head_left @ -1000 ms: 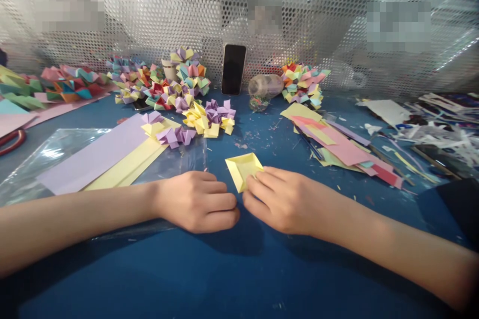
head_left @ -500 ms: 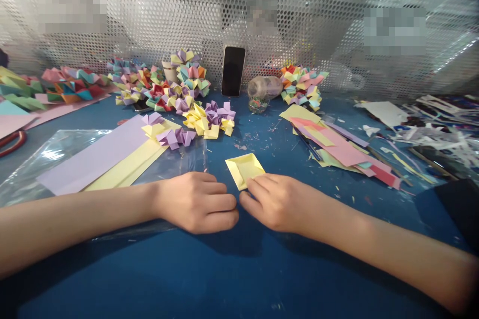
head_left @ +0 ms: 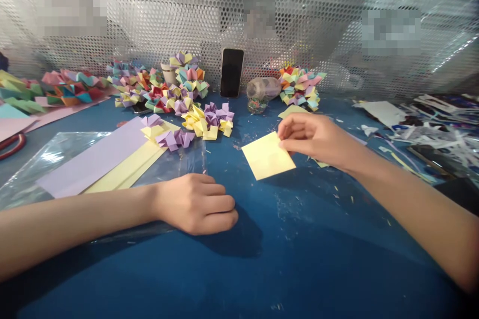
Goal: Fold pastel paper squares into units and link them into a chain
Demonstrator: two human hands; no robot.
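Observation:
My right hand (head_left: 316, 139) hovers above the blue table (head_left: 284, 239) and pinches the right edge of a flat yellow paper square (head_left: 266, 159) between thumb and fingers. The square hangs just over the table, tilted towards me. My left hand (head_left: 196, 204) rests on the table as a loose fist, knuckles up, at the edge of a clear plastic sleeve (head_left: 48, 154); I see nothing in it. A gap of bare table separates the two hands.
Long purple (head_left: 93, 159) and yellow strips (head_left: 123, 172) lie on the sleeve. Folded paper units (head_left: 207, 122) sit in clusters behind, with a phone (head_left: 231, 72) and a bottle (head_left: 264, 88) against the perforated wall. Paper scraps (head_left: 430, 129) are at right, a red handle (head_left: 11, 142) at left.
My right hand has lifted off the table and moved up and to the right, now holding a flat yellow square. The folded yellow piece no longer lies before my hands. The left hand stayed put.

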